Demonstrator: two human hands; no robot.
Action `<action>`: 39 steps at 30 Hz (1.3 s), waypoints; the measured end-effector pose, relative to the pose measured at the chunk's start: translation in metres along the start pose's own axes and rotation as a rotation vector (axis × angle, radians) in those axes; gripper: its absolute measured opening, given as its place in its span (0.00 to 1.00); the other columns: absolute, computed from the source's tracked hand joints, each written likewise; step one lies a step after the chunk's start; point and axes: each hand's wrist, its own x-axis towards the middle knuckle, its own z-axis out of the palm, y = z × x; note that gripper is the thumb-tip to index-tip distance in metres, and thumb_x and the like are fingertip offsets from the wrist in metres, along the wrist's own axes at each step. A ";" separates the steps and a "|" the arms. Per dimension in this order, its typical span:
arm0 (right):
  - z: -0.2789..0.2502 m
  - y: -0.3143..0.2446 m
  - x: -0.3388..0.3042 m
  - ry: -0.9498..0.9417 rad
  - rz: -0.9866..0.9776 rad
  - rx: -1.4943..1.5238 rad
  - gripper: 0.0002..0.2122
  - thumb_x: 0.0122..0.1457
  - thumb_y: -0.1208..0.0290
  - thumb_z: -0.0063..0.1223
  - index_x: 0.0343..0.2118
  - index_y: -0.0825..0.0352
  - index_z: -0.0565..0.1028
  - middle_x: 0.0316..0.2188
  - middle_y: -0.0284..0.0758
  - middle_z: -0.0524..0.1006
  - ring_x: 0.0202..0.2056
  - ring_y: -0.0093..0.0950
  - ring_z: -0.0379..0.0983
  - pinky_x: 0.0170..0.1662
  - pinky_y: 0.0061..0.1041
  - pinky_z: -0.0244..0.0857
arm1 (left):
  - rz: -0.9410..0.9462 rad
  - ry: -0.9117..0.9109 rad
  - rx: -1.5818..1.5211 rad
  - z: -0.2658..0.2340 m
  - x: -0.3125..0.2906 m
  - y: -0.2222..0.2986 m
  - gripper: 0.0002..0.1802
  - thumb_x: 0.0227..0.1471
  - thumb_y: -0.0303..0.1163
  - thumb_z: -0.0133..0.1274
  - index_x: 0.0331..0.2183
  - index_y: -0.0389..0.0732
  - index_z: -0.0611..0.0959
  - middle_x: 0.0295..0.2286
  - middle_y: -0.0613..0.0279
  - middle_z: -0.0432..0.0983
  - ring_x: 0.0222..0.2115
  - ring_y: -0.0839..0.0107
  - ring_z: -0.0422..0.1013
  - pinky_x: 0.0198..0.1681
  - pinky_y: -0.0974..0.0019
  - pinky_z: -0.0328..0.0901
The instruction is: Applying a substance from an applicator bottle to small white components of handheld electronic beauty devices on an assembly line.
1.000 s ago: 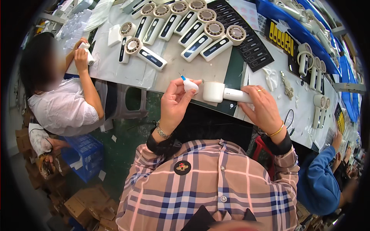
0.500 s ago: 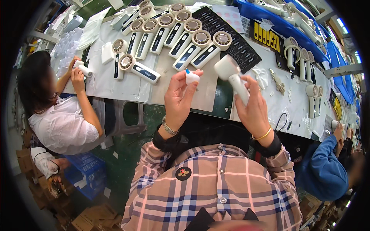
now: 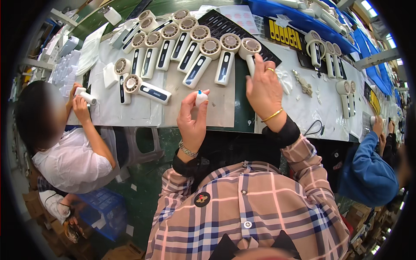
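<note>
Between the thumb and fingers of my left hand (image 3: pixel 192 123) is a small white squeeze bottle (image 3: pixel 201 99) with a blue tip, pointing up. It is held above the near part of the table. My right hand (image 3: pixel 265 91) reaches over the table with its fingers closed on the handle of a white handheld fan (image 3: pixel 250 47). The round beige grille of that fan faces up, and my fingers hide most of its handle. To its left lies another handheld fan (image 3: pixel 224 67) with a dark panel, at the end of a group of several similar fans.
A black slotted tray (image 3: pixel 269 54) lies behind the fans. A knotted cord (image 3: pixel 304 83) and small white pieces are to the right. A blue bin (image 3: pixel 299 16) of white parts stands at the back. Co-workers sit left (image 3: pixel 73 151) and right (image 3: pixel 368 169).
My right hand has carried the fan forward from mid-air to the right end of the group. My left hand still holds the bottle, a little lower. The view has shifted slightly.
</note>
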 end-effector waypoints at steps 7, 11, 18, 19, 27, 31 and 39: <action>-0.004 0.001 -0.006 -0.103 -0.006 0.262 0.36 0.57 0.64 0.66 0.63 0.77 0.61 0.51 0.57 0.70 0.49 0.53 0.74 0.50 0.39 0.72 | -0.148 0.003 0.020 0.005 -0.005 -0.005 0.14 0.66 0.24 0.53 0.51 0.32 0.75 0.48 0.51 0.81 0.48 0.69 0.76 0.55 0.66 0.68; -0.050 0.036 -0.013 -0.027 -0.035 0.309 0.32 0.57 0.63 0.66 0.61 0.73 0.67 0.51 0.52 0.74 0.49 0.49 0.75 0.51 0.40 0.71 | -0.116 0.050 -0.022 0.002 -0.011 -0.007 0.16 0.67 0.25 0.52 0.54 0.30 0.73 0.48 0.48 0.80 0.49 0.67 0.75 0.56 0.64 0.68; -0.097 0.226 -0.021 0.361 0.209 -0.121 0.25 0.55 0.59 0.68 0.51 0.69 0.78 0.45 0.47 0.80 0.48 0.45 0.76 0.52 0.40 0.70 | -0.099 0.011 0.003 0.005 -0.008 -0.009 0.18 0.67 0.25 0.52 0.54 0.27 0.71 0.50 0.43 0.77 0.51 0.63 0.74 0.58 0.62 0.66; -0.105 0.256 -0.025 0.379 0.298 -0.259 0.25 0.54 0.58 0.69 0.50 0.69 0.79 0.45 0.47 0.80 0.47 0.45 0.77 0.52 0.40 0.70 | -0.086 0.008 0.019 0.005 -0.007 -0.011 0.18 0.68 0.26 0.51 0.55 0.28 0.71 0.50 0.44 0.78 0.51 0.64 0.74 0.58 0.63 0.67; -0.124 0.399 -0.071 0.348 0.401 -0.480 0.27 0.45 0.41 0.70 0.42 0.57 0.84 0.44 0.41 0.81 0.46 0.42 0.76 0.52 0.40 0.68 | -0.073 -0.027 0.116 0.002 -0.007 -0.029 0.18 0.69 0.26 0.50 0.56 0.28 0.71 0.50 0.46 0.78 0.50 0.65 0.75 0.57 0.65 0.68; -0.115 0.376 -0.054 0.249 0.519 -0.461 0.29 0.42 0.36 0.69 0.42 0.54 0.85 0.53 0.45 0.74 0.55 0.46 0.69 0.57 0.38 0.65 | -0.100 0.003 0.122 -0.006 -0.013 -0.019 0.18 0.69 0.26 0.49 0.56 0.27 0.70 0.51 0.44 0.77 0.50 0.64 0.75 0.57 0.65 0.68; -0.135 0.374 -0.072 0.091 0.503 -0.242 0.27 0.43 0.43 0.71 0.42 0.57 0.85 0.56 0.50 0.71 0.57 0.49 0.66 0.60 0.41 0.62 | -0.114 -0.014 0.185 0.006 -0.006 -0.014 0.19 0.70 0.28 0.49 0.56 0.26 0.70 0.50 0.43 0.78 0.49 0.64 0.76 0.56 0.66 0.69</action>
